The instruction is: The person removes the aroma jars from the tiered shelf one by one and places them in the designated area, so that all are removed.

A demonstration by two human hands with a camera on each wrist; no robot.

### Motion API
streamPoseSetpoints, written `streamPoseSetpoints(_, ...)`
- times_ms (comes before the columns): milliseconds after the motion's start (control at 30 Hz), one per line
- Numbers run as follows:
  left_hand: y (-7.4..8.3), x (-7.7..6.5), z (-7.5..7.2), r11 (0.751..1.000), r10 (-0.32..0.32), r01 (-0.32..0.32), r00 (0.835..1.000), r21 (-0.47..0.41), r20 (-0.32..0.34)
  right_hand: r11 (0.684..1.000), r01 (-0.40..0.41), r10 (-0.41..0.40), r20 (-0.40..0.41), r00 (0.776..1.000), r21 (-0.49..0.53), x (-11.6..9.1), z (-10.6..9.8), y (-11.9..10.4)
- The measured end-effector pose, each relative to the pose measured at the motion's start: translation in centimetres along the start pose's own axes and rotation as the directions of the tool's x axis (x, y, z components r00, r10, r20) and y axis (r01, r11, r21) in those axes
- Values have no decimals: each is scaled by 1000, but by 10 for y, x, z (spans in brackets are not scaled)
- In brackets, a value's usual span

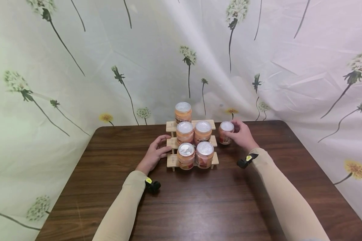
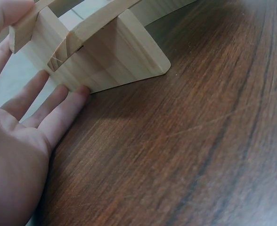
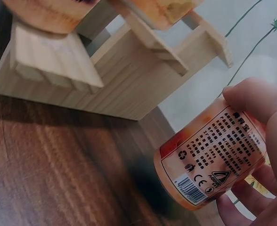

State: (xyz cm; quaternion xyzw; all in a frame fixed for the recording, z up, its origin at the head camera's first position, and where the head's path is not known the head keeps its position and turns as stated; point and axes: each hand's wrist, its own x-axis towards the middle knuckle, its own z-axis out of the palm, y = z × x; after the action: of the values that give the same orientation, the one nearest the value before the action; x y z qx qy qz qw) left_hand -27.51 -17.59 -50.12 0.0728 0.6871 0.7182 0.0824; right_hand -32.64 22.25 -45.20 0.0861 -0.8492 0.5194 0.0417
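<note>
A three-step wooden rack point(image 1: 172, 161) stands on the table with several orange-labelled jars point(image 1: 204, 157) with silvery lids. One jar point(image 1: 183, 113) is on its top step, two on the middle and two on the bottom. My left hand point(image 1: 155, 153) is at the rack's left end; in the left wrist view its extended fingers point(image 2: 58, 110) touch the wooden side panel point(image 2: 115, 61). Right of the rack, my right hand point(image 1: 243, 135) grips another jar point(image 3: 209, 157) between thumb and fingers. Its printed back label with a barcode shows, and a dark shadow falls below it.
The dark wood-grain table point(image 1: 193, 207) ends just behind the rack, at a pale curtain point(image 1: 157, 60) printed with dandelions. On the top step, bare wood point(image 1: 206, 124) shows right of the single jar. Black wrist cameras point(image 1: 152, 185) sit on both sleeves.
</note>
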Motion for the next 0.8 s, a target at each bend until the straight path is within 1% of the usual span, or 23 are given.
streamPoseSetpoints(133, 0, 0, 0, 1000, -3, 3, 1000, 0, -4, 1000, -18, 19, 18, 1000, -18, -2, 2, 6)
streamPoseSetpoints(300, -2, 2, -1, 1000, 0, 0, 1000, 1, -3, 999, -33, 33, 27, 999, -4, -3, 3, 10)
streamPoseSetpoints(633, 0, 1, 0, 1000, -9, 9, 1000, 13, -4, 998, -55, 55, 28, 998, 12, -5, 3, 14)
streamPoseSetpoints(800, -1, 1, 0, 1000, -10, 10, 1000, 9, -8, 998, -62, 62, 37, 997, 0, -6, 2, 15)
